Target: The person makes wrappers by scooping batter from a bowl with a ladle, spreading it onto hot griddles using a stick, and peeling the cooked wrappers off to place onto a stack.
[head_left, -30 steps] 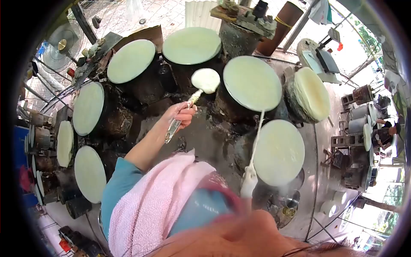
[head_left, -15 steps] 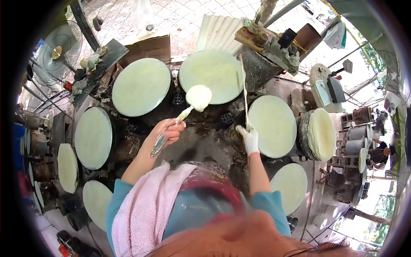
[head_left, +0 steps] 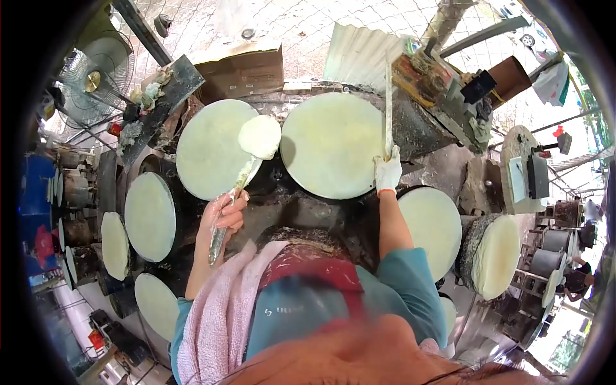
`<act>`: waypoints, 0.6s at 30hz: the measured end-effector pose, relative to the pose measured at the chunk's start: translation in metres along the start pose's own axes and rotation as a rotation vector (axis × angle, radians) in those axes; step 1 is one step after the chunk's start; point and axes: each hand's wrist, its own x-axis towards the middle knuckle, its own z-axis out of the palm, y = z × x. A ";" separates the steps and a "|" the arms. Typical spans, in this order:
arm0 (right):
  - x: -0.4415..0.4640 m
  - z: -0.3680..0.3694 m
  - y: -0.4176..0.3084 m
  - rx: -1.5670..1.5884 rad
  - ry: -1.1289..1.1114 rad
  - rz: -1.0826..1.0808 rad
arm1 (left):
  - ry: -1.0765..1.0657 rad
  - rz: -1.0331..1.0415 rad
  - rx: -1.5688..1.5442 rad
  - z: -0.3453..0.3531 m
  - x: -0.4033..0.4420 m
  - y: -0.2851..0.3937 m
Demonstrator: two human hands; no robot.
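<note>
My left hand [head_left: 224,215] is bare and closed round the handle of a ladle [head_left: 260,137]. The ladle's round head is coated in pale batter and hangs over the right part of a large round griddle [head_left: 215,144], which has a pale green-yellow surface. My right hand [head_left: 388,172] wears a white glove with an orange cuff. Its fingers are closed on the lower end of a long thin flat stick [head_left: 389,106], which points away from me. That stick lies along the right edge of a second round griddle [head_left: 330,147].
More round griddles stand left [head_left: 149,217] and right [head_left: 431,231]. A stack of pale round sheets [head_left: 497,256] sits farther right. A fan [head_left: 93,80], a cardboard box [head_left: 240,74] and a corrugated sheet [head_left: 359,58] are behind. At far right is another person [head_left: 579,279].
My view has shifted. The ladle has moved left, from the edge of the right back griddle to over the left one. My right hand has moved farther forward with the stick.
</note>
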 end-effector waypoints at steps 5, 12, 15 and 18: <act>-0.013 0.008 -0.066 0.203 0.018 -0.092 | 0.019 -0.022 0.096 -0.013 0.029 0.047; -0.049 0.013 -0.142 0.423 0.097 -0.110 | 0.043 -0.089 0.421 -0.017 0.069 0.113; -0.061 -0.014 -0.162 0.618 0.127 -0.091 | 0.069 -0.117 0.456 -0.010 0.084 0.126; -0.066 -0.077 -0.163 0.599 0.122 -0.003 | -0.005 -0.175 0.404 -0.015 0.101 0.131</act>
